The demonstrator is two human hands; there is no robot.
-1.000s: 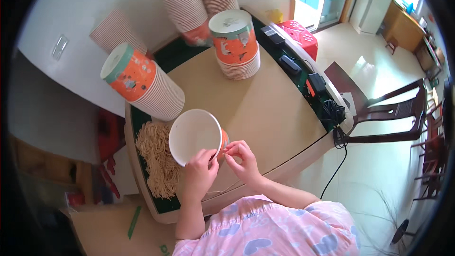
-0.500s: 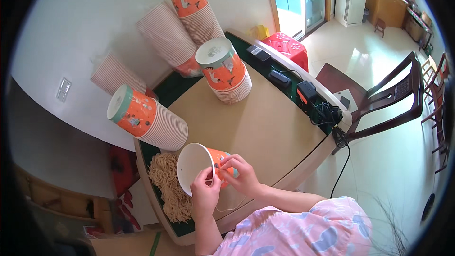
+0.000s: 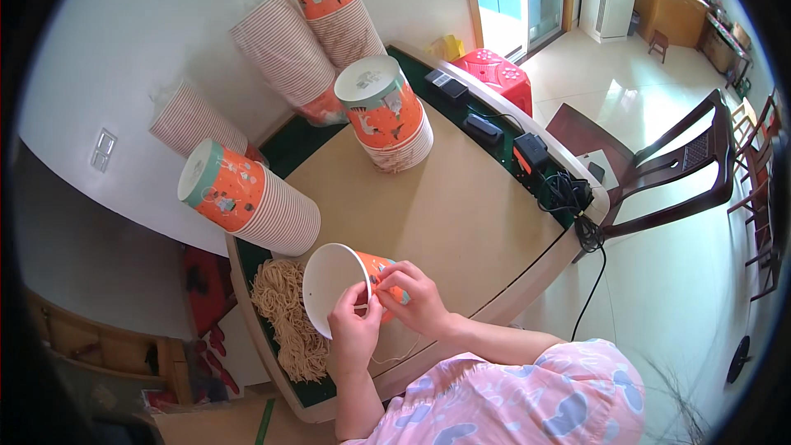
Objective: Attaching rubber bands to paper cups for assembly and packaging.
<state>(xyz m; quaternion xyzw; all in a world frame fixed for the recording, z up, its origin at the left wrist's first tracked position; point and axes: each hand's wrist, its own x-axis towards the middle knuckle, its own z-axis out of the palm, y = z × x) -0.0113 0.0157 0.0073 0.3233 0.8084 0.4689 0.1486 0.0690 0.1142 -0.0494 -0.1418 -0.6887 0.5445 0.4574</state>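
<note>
A paper bucket [image 3: 326, 280], white inside and orange outside, lies tipped on its side near the table's front, its mouth facing left. My left hand [image 3: 356, 320] is closed on the rim, with the thumb and fingertips at its right edge. My right hand [image 3: 414, 301] pinches at the orange outer wall close beside the left fingertips. A thin beige string [image 3: 401, 357] trails below the hands. The bit of it between my right fingertips is too small to see clearly. Left of the bucket lies a loose heap of beige strings [image 3: 288, 321].
Stacks of orange-printed paper buckets [image 3: 249, 198] stand at the table's left and at its far side [image 3: 383, 111], with more wrapped stacks [image 3: 284, 49] against the wall. Black adapters and tangled cables [image 3: 564, 195] lie along the right edge. A dark wooden chair [image 3: 659, 173] and a red stool [image 3: 494, 78] stand beyond.
The view has shifted slightly, so everything sits a little further left and up. Both hands keep their places on the bucket, with fingertips barely moved.
</note>
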